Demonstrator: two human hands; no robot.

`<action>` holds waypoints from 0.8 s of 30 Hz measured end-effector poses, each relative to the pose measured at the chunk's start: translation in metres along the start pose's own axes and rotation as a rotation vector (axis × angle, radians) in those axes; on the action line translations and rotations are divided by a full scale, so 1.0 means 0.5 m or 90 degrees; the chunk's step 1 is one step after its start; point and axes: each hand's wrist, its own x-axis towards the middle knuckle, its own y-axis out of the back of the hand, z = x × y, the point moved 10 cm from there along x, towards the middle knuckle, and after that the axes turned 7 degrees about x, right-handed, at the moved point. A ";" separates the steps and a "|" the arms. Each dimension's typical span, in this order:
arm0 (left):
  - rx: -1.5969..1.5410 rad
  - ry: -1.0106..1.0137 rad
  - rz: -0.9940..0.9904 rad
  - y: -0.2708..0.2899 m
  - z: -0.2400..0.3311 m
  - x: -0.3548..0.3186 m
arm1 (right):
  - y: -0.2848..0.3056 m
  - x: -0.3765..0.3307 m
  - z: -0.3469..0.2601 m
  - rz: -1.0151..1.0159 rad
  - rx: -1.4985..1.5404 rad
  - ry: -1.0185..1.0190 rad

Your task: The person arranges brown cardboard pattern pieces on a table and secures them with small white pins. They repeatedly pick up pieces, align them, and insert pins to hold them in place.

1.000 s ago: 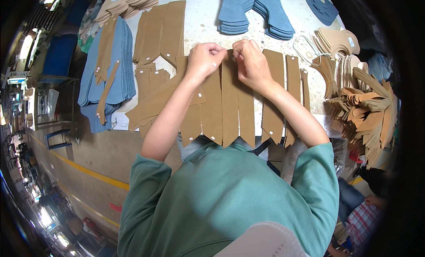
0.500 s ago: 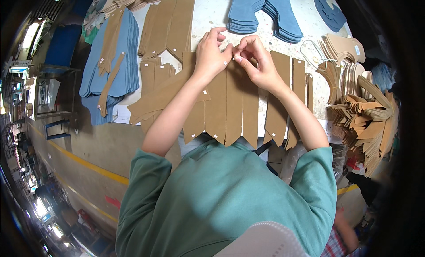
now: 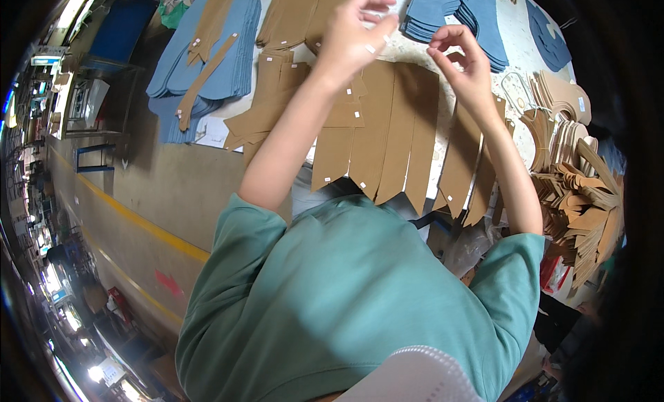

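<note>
Both hands are raised over a row of brown flat cut pieces (image 3: 368, 135) with pointed notched ends at the table's near edge. My left hand (image 3: 353, 39) is slightly blurred, its fingers apart and loosely bent, and a small white sticker (image 3: 370, 49) shows on it near the thumb. My right hand (image 3: 465, 66) is above the row's right end, thumb and forefinger drawn together in a pinch. Anything between those fingertips is too small to make out. Small white stickers also mark the corners of several brown pieces. More brown pieces (image 3: 277, 90) lie overlapping at the left.
Stacked blue pieces (image 3: 232, 49) lie at the left, with more blue stacks (image 3: 484, 21) at the back. Tan pieces (image 3: 557, 97) and a fanned brown bundle (image 3: 588, 208) stand at the right. The speckled white tabletop (image 3: 408, 52) ends near my body.
My hands were together at the row's far edge and have moved apart, the left up, the right to the right. The view has shifted, so the table's things sit further right and higher.
</note>
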 end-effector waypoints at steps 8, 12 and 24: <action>0.192 -0.118 -0.005 0.158 0.112 -0.093 | -0.114 -0.052 -0.037 -0.208 -0.030 -0.072; 0.405 -0.130 -0.066 0.128 0.067 -0.159 | -0.206 -0.096 -0.045 -0.255 -0.073 -0.041; 0.426 -0.050 -0.039 0.084 -0.064 -0.232 | -0.262 -0.116 -0.058 -0.286 -0.223 0.009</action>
